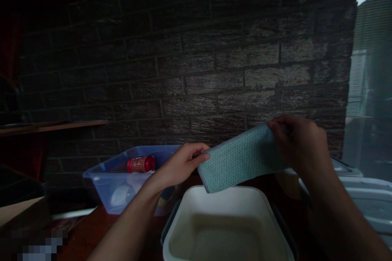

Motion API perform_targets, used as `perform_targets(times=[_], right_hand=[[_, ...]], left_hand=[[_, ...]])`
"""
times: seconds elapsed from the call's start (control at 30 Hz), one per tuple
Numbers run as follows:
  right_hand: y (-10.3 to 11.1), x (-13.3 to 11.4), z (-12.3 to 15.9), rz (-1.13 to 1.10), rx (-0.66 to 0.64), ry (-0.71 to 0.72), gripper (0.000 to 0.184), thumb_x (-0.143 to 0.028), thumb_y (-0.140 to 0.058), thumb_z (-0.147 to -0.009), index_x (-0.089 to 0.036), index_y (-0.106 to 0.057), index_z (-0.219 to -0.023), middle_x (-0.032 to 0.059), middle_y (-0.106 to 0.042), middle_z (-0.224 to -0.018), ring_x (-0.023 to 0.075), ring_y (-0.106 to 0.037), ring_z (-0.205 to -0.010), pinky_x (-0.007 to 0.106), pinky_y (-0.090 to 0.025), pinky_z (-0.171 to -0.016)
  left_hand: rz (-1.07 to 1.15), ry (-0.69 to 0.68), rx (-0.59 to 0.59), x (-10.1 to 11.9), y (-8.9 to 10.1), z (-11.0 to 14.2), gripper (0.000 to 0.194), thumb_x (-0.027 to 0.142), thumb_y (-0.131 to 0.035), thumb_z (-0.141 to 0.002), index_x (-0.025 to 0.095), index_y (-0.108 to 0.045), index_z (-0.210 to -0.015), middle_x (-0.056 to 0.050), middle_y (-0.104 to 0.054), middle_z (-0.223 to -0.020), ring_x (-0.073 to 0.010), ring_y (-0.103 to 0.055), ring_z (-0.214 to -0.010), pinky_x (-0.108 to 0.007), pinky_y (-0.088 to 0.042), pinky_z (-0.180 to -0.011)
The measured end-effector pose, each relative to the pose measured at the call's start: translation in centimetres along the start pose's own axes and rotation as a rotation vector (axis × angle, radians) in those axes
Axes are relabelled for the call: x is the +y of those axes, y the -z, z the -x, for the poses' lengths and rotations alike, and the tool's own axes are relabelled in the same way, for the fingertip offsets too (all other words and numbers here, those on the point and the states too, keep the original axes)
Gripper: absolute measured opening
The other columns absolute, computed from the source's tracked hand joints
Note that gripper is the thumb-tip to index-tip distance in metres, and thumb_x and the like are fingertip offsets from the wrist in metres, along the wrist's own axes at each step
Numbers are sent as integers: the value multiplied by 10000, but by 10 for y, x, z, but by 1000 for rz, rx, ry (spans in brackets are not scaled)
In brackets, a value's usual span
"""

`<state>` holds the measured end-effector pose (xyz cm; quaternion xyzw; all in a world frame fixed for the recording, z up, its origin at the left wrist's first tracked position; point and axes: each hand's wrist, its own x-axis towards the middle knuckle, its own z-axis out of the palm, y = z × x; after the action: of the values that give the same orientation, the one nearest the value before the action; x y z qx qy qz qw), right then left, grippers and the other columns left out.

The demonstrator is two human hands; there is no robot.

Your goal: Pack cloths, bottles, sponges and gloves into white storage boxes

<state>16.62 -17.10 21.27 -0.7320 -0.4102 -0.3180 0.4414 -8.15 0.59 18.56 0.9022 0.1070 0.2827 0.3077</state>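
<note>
Brick wall behind cloth in pinched grips

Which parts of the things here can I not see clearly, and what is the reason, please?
Head view: the right end of the green cloth is partly hidden behind the right hand.
Head view: the near rim of the white tub is cut off by the bottom edge.
Head view: the left forearm covers part of the blue bin.
Head view: markings on the red container are too small and dark to read.
</note>
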Motion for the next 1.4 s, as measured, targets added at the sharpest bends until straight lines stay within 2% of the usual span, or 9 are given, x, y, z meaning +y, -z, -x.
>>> perform_targets(times=[0.2,0.37,0.6,0.77,0.87,1.0,1.1,1.23,1.4], right_hand=[[3,5,-1,-28,8,-12,249,-400,-587,-937,-225,-764,-945,106,-733,-770,296,-655,-684,363,-360,-622],[1,11,0,3,51,42,256,-419,-576,-943,-225,-743,-923,120,-729,-755,289,-625,-622,369,-348,-596],[2,9,-1,-3,-7,-3,254,-421,-590,-936,-223,-747,-941,132,-739,-795,313,-644,-670,382,-360,-629],[1,3,-1,-101,-24,23,227,-408,-613,-929,-230,-752,-916,77,-713,-740,261,-632,-656,349,-367,-612],[-2,-3,4,-229,-115,142,195,-386,-624,-928,-236,-744,-893,29,-698,-717,209,-612,-621,316,-384,-599],[-2,-19,16,-433,-328,334,188,-318,-570,-978,-228,-723,-915,3,-714,-771,165,-618,-639,276,-409,-601],[3,-32,24,-514,-443,435,186,-266,-550,-995,-241,-720,-923,-23,-725,-808,147,-648,-701,253,-437,-653],[11,-41,30,-594,-511,521,161,-232,-578,-985,-253,-719,-911,-44,-743,-882,136,-677,-792,235,-463,-722],[18,-44,35,-666,-566,440,137,-274,-606,-974,-278,-737,-1015,-39,-750,-903,144,-678,-772,241,-473,-683]], left_hand=[[109,14,-18,-7,11,1,225,278,-594,-961,148,-725,-1089,-71,-741,-1032,-210,-682,-984,-343,-507,-905],[166,31,39,-15,18,-2,247,332,-652,-934,126,-735,-1041,-82,-755,-946,-181,-685,-868,-303,-524,-807],[128,23,115,-14,24,-5,279,384,-641,-931,125,-746,-914,-50,-717,-821,-154,-634,-775,-278,-510,-742],[12,90,54,-22,23,-5,260,354,-640,-915,129,-760,-868,-47,-734,-801,-162,-650,-749,-279,-504,-721],[-69,133,15,-25,16,-5,216,317,-681,-869,142,-777,-952,-74,-774,-921,-204,-692,-859,-323,-537,-792],[-177,-30,128,-3,-2,-2,368,294,-720,-862,190,-725,-1214,-113,-716,-1264,-256,-648,-1167,-411,-494,-1020],[-83,-153,136,28,-21,4,382,352,-702,-911,202,-693,-1262,-93,-707,-1278,-239,-641,-1188,-388,-482,-1052],[17,-165,218,54,-45,12,287,367,-726,-901,210,-721,-1141,-33,-759,-1040,-198,-690,-967,-303,-532,-866],[107,-57,329,56,-50,18,212,368,-686,-926,186,-735,-830,-3,-695,-739,-130,-602,-677,-228,-446,-586]])
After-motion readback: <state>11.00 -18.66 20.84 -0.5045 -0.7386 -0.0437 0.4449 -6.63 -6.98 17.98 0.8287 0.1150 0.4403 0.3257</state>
